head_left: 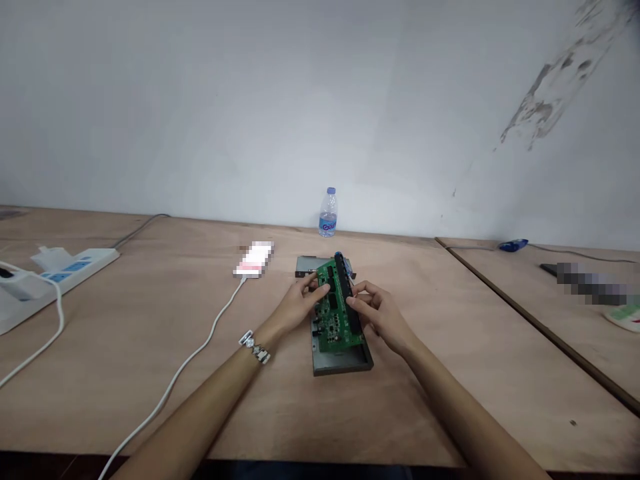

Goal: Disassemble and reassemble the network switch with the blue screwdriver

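Both my hands hold a green circuit board [334, 327] with a long black connector block along its right side. The fingers of my left hand [300, 303] grip its left edge, thumb on top. My right hand [383, 313] pinches the right edge by the black block. Beneath the board lies a shallow dark metal case [345, 363], its near end showing; the board sits tilted over it, and I cannot tell whether they touch. Behind the board is a flat metal piece [307, 265], partly hidden.
A water bottle [328, 217] stands near the wall. Left of it lies a phone [254, 260] on a white cable [200, 347]. A white power strip [85, 263] is at far left. Across a gap between tabletops [530, 317] lie a blue packet [513, 245] and a blurred dark object [590, 283].
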Tool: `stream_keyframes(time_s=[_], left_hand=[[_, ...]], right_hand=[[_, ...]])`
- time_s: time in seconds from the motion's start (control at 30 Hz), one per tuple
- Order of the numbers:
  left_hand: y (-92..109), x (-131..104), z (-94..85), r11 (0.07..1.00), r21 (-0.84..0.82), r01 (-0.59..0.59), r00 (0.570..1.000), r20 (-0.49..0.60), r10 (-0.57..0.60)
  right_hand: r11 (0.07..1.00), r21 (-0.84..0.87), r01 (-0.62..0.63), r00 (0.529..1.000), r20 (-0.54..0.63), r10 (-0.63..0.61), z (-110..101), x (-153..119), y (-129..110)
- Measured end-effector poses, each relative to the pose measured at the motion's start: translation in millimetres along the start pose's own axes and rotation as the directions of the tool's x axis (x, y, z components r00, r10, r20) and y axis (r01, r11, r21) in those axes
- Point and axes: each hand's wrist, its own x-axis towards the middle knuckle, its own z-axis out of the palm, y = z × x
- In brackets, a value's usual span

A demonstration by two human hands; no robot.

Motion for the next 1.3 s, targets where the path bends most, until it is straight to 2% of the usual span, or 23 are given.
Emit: stream_keyframes(time_s=[0.13, 0.27, 0.43, 0.5, 0.57, 0.67, 0.8, 0.9, 0.97, 1.07, 1.3], left_hand=[[9, 0, -12.6, 0.996, -0.067, -0.057, 0.998, 0.018, 0.059], [15, -3, -22.5, 0.983, -0.113, -0.143, 0.979, 0.128, 0.157], [23, -6, -23.1, 0.974, -0.166, -0.153, 0.927, 0.317, 0.199], [23, -7, -23.4, 0.983, -0.1, -0.157, 0.906, 0.381, 0.184], [18, -7, -24.5, 0.984, 0.026, -0.178, 0.903, 0.402, 0.153], [4, -8, -24.4, 0.956, 0.203, -0.212, 0.92, 0.371, 0.126], [-10, -7, -17.3, 0.92, 0.285, -0.27, 0.929, 0.329, 0.17], [-15, -5, -10.5, 0.904, 0.269, -0.331, 0.92, 0.303, 0.247], [-18, -3, -7.3, 0.882, 0.255, -0.396, 0.905, 0.274, 0.327], [-24, 1, -4.1, 0.832, 0.278, -0.479, 0.874, 0.24, 0.423], [-31, 9, -1.7, 0.738, 0.414, -0.532, 0.844, 0.196, 0.498]], right_hand=[[0.997, -0.072, -0.029, 0.996, -0.083, 0.023, -8, 5, 3], [0.995, -0.098, -0.03, 0.999, -0.034, 0.027, -6, 5, 6], [0.981, -0.141, 0.131, 0.989, -0.052, -0.139, 1, 7, 8], [0.962, -0.152, 0.229, 0.97, -0.047, -0.238, 4, 8, 7], [0.934, -0.164, 0.317, 0.944, -0.034, -0.327, 5, 8, 5], [0.896, -0.18, 0.405, 0.912, 0.007, -0.41, 9, 7, 3], [0.869, -0.188, 0.458, 0.889, 0.072, -0.453, 17, 8, 5], [0.85, -0.193, 0.49, 0.866, -0.004, -0.5, 23, 11, 9], [0.839, -0.263, 0.476, 0.856, -0.08, -0.511, 25, 13, 11], [0.825, -0.383, 0.416, 0.869, -0.101, -0.485, 25, 12, 11], [0.861, -0.284, 0.423, 0.895, -0.015, -0.445, 26, 9, 13]])
